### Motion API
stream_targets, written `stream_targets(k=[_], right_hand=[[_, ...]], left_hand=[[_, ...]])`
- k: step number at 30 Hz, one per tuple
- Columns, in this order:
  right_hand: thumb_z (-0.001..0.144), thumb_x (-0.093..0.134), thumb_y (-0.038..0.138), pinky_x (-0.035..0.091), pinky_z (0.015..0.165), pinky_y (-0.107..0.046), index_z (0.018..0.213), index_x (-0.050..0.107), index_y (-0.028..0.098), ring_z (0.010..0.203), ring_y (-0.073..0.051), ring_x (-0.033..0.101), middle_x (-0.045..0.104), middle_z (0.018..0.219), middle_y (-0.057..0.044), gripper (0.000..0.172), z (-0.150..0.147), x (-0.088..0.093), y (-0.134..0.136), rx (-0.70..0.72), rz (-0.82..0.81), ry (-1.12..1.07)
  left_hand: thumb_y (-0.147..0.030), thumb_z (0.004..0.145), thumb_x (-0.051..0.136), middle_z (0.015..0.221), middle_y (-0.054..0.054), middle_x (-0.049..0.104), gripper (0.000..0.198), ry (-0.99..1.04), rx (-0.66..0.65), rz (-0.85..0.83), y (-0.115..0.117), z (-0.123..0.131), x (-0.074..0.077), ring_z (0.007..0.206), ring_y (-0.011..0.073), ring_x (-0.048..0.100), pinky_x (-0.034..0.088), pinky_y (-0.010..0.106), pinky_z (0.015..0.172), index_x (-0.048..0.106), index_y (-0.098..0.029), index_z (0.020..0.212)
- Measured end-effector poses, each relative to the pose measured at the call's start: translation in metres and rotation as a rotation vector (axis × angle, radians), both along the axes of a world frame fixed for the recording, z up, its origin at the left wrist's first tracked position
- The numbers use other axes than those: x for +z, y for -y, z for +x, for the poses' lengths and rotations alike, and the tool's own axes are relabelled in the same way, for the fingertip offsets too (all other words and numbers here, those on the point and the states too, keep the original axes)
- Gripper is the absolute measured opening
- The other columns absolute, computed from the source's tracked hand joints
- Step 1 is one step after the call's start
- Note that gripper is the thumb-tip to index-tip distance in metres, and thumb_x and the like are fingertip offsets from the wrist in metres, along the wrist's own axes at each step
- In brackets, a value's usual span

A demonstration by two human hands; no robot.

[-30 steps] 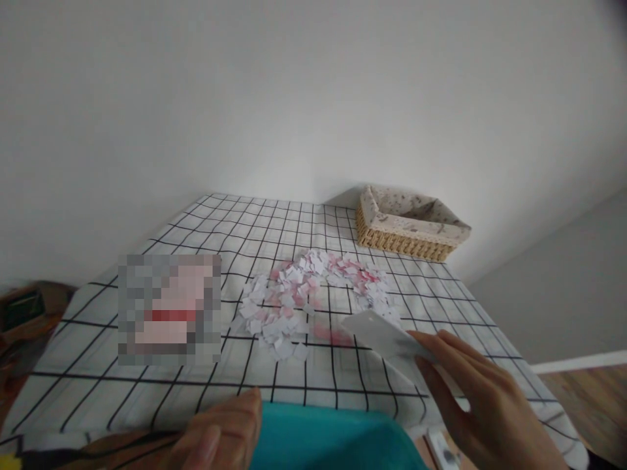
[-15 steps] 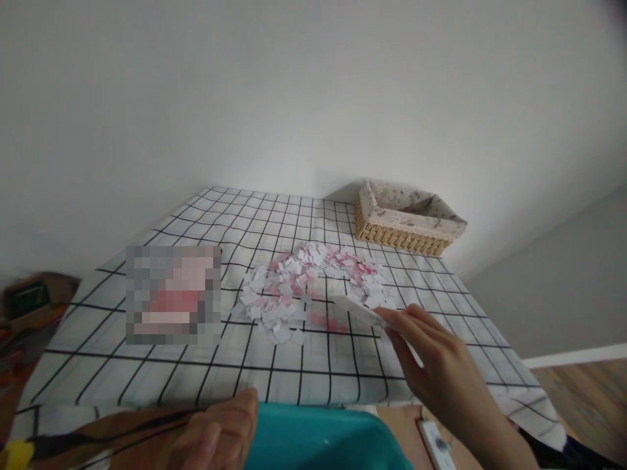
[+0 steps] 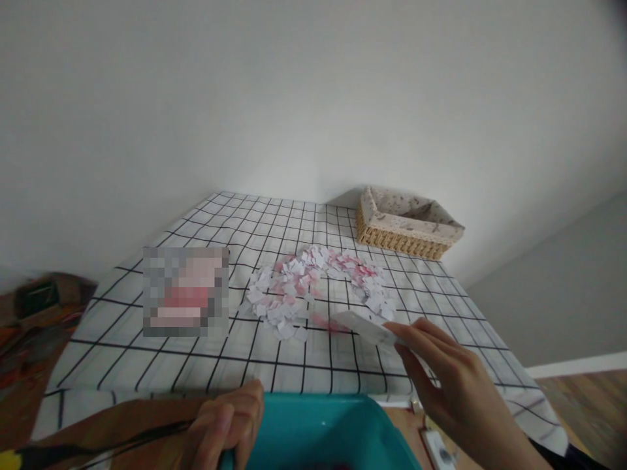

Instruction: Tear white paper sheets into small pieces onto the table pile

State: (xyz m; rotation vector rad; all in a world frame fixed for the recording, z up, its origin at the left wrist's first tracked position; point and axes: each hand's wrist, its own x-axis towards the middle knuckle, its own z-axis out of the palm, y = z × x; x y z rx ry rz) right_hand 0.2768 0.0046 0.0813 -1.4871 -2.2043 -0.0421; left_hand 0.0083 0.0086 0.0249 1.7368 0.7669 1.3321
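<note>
Forward over tbl (image 3: 318, 358), R hand (image 3: 458, 372)

Right grip (image 3: 453, 372) on card (image 3: 367, 328) (white), paper scraps (image 3: 289, 282), bin (image 3: 318, 414)

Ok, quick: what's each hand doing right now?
Left hand: closed on the rim of the teal bin.
Right hand: holding a thin white sheet between thumb and fingers.
</note>
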Motion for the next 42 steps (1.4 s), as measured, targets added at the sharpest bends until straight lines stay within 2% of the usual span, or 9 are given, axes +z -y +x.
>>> stream_targets(k=[4,8,11,16,20,27,30,35,42], right_hand=[[0.089,0.043,0.01,0.05,0.056,-0.029,0.109,0.055,0.019,0.071,-0.018,0.06,0.063,0.079,-0.006,0.025,0.004,0.001,0.002,-0.004,0.035,-0.008],[0.088,0.042,0.008,0.052,0.06,-0.028,0.113,0.052,0.021,0.073,-0.017,0.061,0.065,0.082,-0.004,0.03,0.009,0.002,0.008,0.094,-0.014,0.027],[0.088,0.041,0.006,0.053,0.066,-0.028,0.117,0.05,0.023,0.08,-0.017,0.063,0.068,0.088,-0.003,0.035,0.012,0.002,0.015,0.135,-0.02,0.079],[0.087,0.04,0.007,0.054,0.064,-0.026,0.118,0.053,0.023,0.087,-0.018,0.065,0.07,0.092,-0.003,0.037,0.017,0.0,0.028,0.167,-0.031,0.14],[0.086,0.047,0.014,0.055,0.072,-0.031,0.122,0.053,0.022,0.097,-0.022,0.063,0.071,0.099,-0.005,0.037,0.019,0.001,0.033,0.204,-0.067,0.17],[0.091,0.042,0.015,0.053,0.064,-0.023,0.112,0.056,0.021,0.075,-0.015,0.063,0.069,0.083,-0.003,0.026,0.012,0.023,0.034,0.405,-0.171,-0.002],[0.09,0.044,0.01,0.051,0.061,-0.022,0.115,0.054,0.021,0.075,-0.014,0.061,0.067,0.084,-0.003,0.029,0.011,0.022,0.033,0.319,-0.146,-0.04],[0.087,0.045,0.004,0.048,0.059,-0.024,0.112,0.055,0.021,0.075,-0.016,0.058,0.062,0.082,-0.004,0.031,0.005,0.005,0.013,0.094,-0.008,-0.09],[0.083,0.044,-0.002,0.048,0.057,-0.03,0.106,0.06,0.014,0.071,-0.019,0.054,0.061,0.073,-0.005,0.032,-0.011,0.001,-0.015,0.083,0.06,0.028]], left_hand=[[-0.031,0.099,0.016,0.034,0.0,0.041,0.064,0.073,-0.005,-0.019,0.002,0.003,-0.003,0.035,0.013,0.041,0.04,0.028,0.047,0.036,-0.018,0.04],[-0.031,0.099,0.015,0.036,-0.002,0.04,0.061,0.091,0.015,-0.016,0.004,0.004,-0.006,0.036,0.0126,0.04,0.039,0.028,0.049,0.032,-0.017,0.043],[-0.031,0.1,0.013,0.037,-0.003,0.04,0.06,0.092,0.0,-0.01,0.004,0.004,-0.008,0.036,0.012,0.04,0.039,0.028,0.049,0.033,-0.017,0.044],[-0.031,0.099,0.015,0.038,-0.003,0.037,0.059,0.142,0.009,-0.033,0.005,0.004,-0.013,0.038,0.0119,0.038,0.037,0.028,0.05,0.032,-0.017,0.044],[-0.032,0.099,0.015,0.038,-0.003,0.037,0.06,0.144,-0.032,-0.04,0.005,0.003,-0.013,0.04,0.012,0.037,0.036,0.028,0.05,0.032,-0.016,0.044],[-0.031,0.099,0.015,0.039,-0.002,0.038,0.06,0.159,-0.055,-0.038,0.003,0.005,-0.009,0.041,0.0123,0.039,0.036,0.028,0.048,0.033,-0.016,0.045],[-0.031,0.099,0.015,0.039,-0.003,0.036,0.06,0.16,-0.047,-0.047,0.004,0.005,-0.007,0.039,0.0119,0.037,0.036,0.028,0.048,0.032,-0.016,0.044],[-0.031,0.1,0.014,0.039,-0.003,0.038,0.061,0.129,-0.065,-0.022,0.003,0.005,-0.007,0.04,0.0121,0.038,0.036,0.028,0.048,0.034,-0.016,0.044],[-0.03,0.1,0.013,0.039,-0.002,0.035,0.06,0.142,-0.042,-0.035,0.006,0.006,-0.009,0.039,0.012,0.036,0.036,0.028,0.048,0.032,-0.016,0.045]])
